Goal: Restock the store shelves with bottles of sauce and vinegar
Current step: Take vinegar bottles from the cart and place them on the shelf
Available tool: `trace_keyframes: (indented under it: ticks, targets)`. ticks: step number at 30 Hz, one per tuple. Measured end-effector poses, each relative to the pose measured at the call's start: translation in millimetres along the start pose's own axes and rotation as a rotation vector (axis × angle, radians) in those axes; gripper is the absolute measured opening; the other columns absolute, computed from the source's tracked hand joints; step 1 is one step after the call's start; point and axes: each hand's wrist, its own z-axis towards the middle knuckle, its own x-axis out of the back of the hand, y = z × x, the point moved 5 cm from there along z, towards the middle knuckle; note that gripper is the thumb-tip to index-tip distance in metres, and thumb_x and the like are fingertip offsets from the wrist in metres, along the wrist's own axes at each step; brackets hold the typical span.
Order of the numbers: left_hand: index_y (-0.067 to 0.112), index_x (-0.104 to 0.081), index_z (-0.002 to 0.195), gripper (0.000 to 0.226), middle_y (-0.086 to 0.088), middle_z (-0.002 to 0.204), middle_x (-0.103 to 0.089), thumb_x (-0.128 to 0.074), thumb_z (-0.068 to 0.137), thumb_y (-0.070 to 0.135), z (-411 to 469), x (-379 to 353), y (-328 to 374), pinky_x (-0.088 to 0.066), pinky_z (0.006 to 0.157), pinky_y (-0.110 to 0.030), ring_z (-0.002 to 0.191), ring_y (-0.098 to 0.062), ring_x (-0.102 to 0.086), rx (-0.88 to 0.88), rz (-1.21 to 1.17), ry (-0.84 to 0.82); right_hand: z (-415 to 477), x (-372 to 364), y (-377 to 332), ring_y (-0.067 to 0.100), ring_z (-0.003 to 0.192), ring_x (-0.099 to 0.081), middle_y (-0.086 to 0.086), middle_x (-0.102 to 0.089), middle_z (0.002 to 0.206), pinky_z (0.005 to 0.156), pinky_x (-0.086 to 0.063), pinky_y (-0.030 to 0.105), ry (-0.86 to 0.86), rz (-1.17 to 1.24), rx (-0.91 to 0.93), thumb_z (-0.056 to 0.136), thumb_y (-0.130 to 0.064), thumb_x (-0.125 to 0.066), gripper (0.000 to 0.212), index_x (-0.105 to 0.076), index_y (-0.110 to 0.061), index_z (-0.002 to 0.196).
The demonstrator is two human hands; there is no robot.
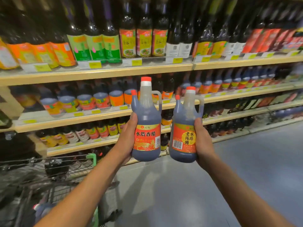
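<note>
Two vinegar jugs are being held up side by side in front of the shelves (pixel 101 73), not touching. The left jug (pixel 146 128) is being gripped round its body by the left hand (pixel 127 140), the right jug (pixel 184 135) by the right hand (pixel 204 143). A cart (pixel 49 174) is sitting lower left.

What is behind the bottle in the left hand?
Behind the left-hand bottle run the shelves with rows of dark bottles. The bottle and the left hand cover the stock directly behind them.
</note>
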Motion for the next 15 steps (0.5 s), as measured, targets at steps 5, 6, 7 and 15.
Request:
trace_keyframes:
  ticks: [5,6,7,15]
  targets:
    - [0.027,-0.067,0.122,0.085,-0.004,0.104,-0.08,-0.06,0.065,0.09,8.8,-117.2,-15.1,-0.062,0.065,-0.028,0.089,-0.023,-0.079,0.027,0.072,-0.196,-31.8,105.1,-35.2,0.025,0.089,-0.077,0.004,-0.079,0.099,0.066,-0.062,0.031,0.193,0.012,0.106,0.065,-0.086,-0.062,0.07,-0.066,-0.033,0.111]
    - [0.027,-0.067,0.122,0.083,-0.004,0.103,-0.081,-0.059,0.066,0.088,10.7,-138.7,-19.4,-0.062,0.064,-0.028,0.088,-0.023,-0.079,0.037,0.083,-0.231,-38.3,124.9,-40.6,0.026,0.089,-0.077,0.005,-0.079,0.099,0.066,-0.062,0.032,0.234,0.029,0.12,0.074,-0.081,-0.06,0.062,-0.066,-0.032,0.111]
    - [0.026,-0.067,0.122,0.084,-0.005,0.104,-0.08,-0.056,0.065,0.085,13.0,-159.0,-24.2,-0.062,0.065,-0.03,0.089,-0.023,-0.079,0.053,0.093,-0.266,-43.8,144.3,-45.1,0.026,0.088,-0.077,0.006,-0.079,0.099,0.066,-0.062,0.032,0.274,0.049,0.134,0.079,-0.076,-0.058,0.059,-0.065,-0.029,0.114]
    - [0.024,-0.065,0.127,0.083,-0.01,0.114,-0.078,-0.055,0.07,0.083,52.9,-302.2,-63.5,-0.063,0.069,-0.034,0.093,-0.025,-0.078,0.162,0.155,-0.498,-64.2,282.9,-62.2,0.024,0.086,-0.077,0.007,-0.079,0.099,0.073,-0.064,0.036,0.601,0.148,0.194,0.087,-0.067,-0.055,0.056,-0.063,-0.023,0.12]
